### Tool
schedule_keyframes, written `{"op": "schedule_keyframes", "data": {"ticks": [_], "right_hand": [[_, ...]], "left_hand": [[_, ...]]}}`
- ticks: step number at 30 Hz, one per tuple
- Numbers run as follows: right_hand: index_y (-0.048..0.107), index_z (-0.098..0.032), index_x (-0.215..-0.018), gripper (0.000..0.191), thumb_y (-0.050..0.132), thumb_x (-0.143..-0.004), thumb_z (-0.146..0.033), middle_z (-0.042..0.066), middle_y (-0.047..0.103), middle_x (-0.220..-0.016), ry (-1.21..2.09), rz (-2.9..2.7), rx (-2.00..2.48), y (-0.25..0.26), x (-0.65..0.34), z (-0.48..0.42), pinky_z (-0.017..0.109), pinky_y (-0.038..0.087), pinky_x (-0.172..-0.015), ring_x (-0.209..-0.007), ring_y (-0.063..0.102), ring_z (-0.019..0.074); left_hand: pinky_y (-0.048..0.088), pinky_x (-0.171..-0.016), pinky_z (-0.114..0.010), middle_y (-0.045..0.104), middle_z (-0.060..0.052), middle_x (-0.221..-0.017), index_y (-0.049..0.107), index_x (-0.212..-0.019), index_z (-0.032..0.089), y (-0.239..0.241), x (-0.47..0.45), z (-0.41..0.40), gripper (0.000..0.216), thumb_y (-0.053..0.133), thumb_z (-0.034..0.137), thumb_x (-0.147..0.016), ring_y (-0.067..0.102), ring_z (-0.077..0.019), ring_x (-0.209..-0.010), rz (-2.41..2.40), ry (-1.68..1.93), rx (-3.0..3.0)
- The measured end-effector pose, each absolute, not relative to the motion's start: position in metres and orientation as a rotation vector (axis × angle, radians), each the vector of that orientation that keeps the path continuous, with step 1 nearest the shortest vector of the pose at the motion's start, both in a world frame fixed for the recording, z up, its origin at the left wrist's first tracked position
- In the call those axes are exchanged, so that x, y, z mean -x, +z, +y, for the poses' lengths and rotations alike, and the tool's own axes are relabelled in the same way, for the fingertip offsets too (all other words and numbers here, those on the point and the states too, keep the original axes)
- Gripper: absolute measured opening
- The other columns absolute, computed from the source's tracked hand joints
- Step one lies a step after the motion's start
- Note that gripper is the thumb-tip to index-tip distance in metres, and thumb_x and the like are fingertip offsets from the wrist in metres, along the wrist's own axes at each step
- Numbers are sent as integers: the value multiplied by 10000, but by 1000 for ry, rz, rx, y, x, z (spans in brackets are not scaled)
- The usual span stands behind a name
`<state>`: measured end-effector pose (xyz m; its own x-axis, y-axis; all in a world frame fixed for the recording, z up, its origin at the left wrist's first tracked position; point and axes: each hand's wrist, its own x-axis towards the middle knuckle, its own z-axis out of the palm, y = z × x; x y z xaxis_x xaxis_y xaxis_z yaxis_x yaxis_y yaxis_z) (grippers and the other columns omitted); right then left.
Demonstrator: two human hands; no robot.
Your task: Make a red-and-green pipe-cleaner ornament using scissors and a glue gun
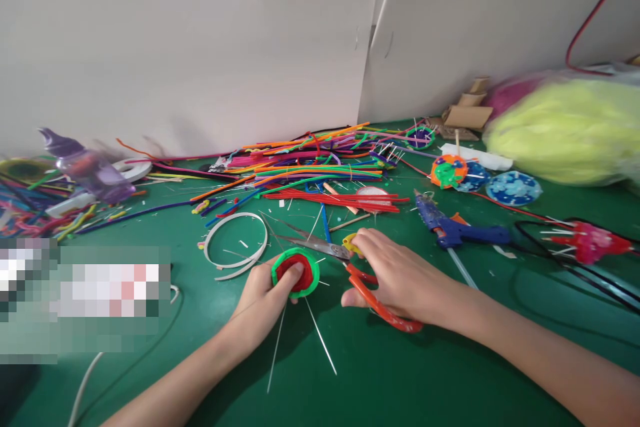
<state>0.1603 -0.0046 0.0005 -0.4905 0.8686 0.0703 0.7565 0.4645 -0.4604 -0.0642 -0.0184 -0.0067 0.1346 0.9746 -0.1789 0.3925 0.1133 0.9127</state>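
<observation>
While white rods [321, 337] fringe the green-rimmed red disc [307, 281], your left hand [267, 290] pinches it, thumb uppermost. Your right hand [395, 273] grips scissors [339, 251] beside it.

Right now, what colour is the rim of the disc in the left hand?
The rim is green, around a red middle; best seen in the head view.

Slim bare forearms [200, 361] lead to a bare left hand [266, 293] and right hand [394, 273].
</observation>
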Motion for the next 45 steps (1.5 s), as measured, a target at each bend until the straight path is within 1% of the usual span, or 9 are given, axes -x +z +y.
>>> {"op": "schedule_keyframes", "data": {"ticks": [4, 9, 16, 23, 29, 34, 37, 41, 45], "right_hand": [[534, -172, -928, 513, 571, -790, -664, 112, 611, -991, 567, -2413, 1413, 1, -161, -4, 387, 499, -703, -871, 602, 256], [577, -165, -859, 448, 495, -869, -606, 107, 657, -896, 438, -2450, 1366, 4, -163, -4, 374, 484, -688, -833, 630, 261], [577, -157, -813, 484, 419, -905, -606, 103, 672, -793, 289, -2514, 1345, 3, -162, -7, 338, 426, -618, -744, 647, 260], [483, -194, -667, 488, 386, -928, -595, 34, 564, -538, 207, -2471, 1265, -6, -160, -6, 289, 268, -485, -472, 526, 173], [463, -206, -754, 478, 554, -795, -673, 30, 597, -707, 270, -2422, 1404, -4, -162, 0, 290, 350, -531, -604, 557, 184], [467, -210, -874, 596, 639, -659, -739, 77, 605, -928, 273, -2441, 1430, -5, -170, 5, 307, 408, -537, -776, 608, 241], [455, -213, -847, 537, 652, -684, -685, 77, 603, -935, 355, -2373, 1403, 1, -172, 7, 303, 417, -553, -800, 602, 235], [401, -216, -703, 418, 634, -776, -556, -15, 517, -657, 632, -2060, 1455, 9, -173, 10, 273, 363, -518, -574, 489, 138], [446, -208, -756, 330, 645, -776, -470, -45, 500, -603, 1055, -1744, 1358, 9, -170, 8, 254, 374, -469, -483, 442, 99]], "left_hand": [[395, -553, -227, 500, 24, -635, 494, -680, 185, -7, 64, -19, 354, 490, 483, -873, 452, -120, -594, 1434, 743, -1449], [390, -556, -230, 509, 19, -644, 512, -682, 182, -7, 64, -19, 348, 490, 472, -871, 458, -123, -603, 1443, 726, -1463], [393, -549, -231, 521, 19, -618, 517, -662, 182, -5, 63, -20, 321, 510, 434, -861, 471, -121, -583, 1421, 745, -1467], [391, -505, -237, 583, 0, -530, 537, -642, 175, -4, 63, -18, 340, 500, 435, -858, 508, -116, -494, 1373, 856, -1374], [397, -498, -230, 623, -7, -585, 565, -703, 162, -3, 63, -18, 323, 513, 439, -861, 535, -113, -510, 1335, 864, -1319], [423, -545, -236, 626, -11, -700, 591, -736, 153, -7, 68, -15, 281, 542, 401, -857, 535, -115, -588, 1296, 941, -1327], [428, -549, -239, 607, -9, -739, 628, -805, 145, -10, 70, -13, 259, 582, 399, -831, 513, -112, -600, 1277, 982, -1241], [419, -492, -228, 606, -21, -731, 631, -799, 134, -8, 68, -13, 258, 610, 392, -805, 510, -108, -583, 1225, 978, -1148], [405, -409, -219, 562, -8, -590, 622, -764, 124, -3, 68, -13, 302, 620, 426, -786, 508, -110, -487, 1199, 752, -1197]]}}
